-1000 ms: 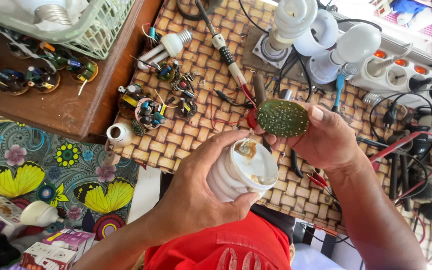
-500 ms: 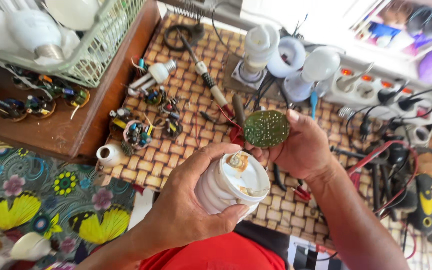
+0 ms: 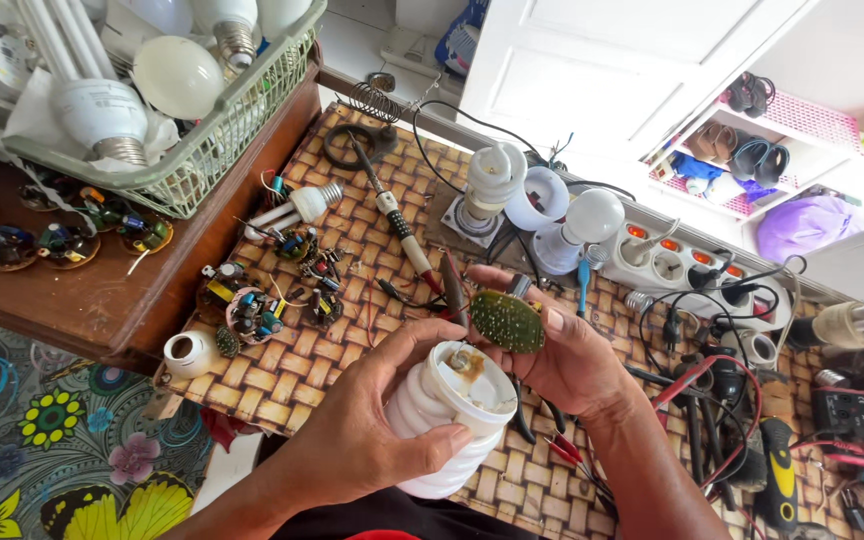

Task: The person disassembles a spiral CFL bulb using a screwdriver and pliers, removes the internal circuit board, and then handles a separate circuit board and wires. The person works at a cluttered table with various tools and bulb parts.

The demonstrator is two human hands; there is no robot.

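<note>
Right now the left hand [image 3: 372,430] has its grip clamped round a white ribbed plastic lamp body [image 3: 449,420], open end up, near the front edge of the woven-mat counter [image 3: 282,375] — thumb across the lower side, fingers curled over the rim. Just above it, the right hand [image 3: 572,365] holds a round green circuit board [image 3: 506,320], fingers closed on its edge; the board sits close over the lamp body's open mouth, whether touching I cannot tell. Behind the hands, toward the middle of the counter, lies a soldering iron with a white handle [image 3: 392,215], and loose small circuit boards [image 3: 252,310] are scattered toward the left edge. A white power strip with orange switches [image 3: 697,265] runs along the back edge at the right. Off the back left corner stands a pale green plastic basket [image 3: 212,150] full of old bulbs — on a brown wooden shelf [image 3: 82,300].
</note>
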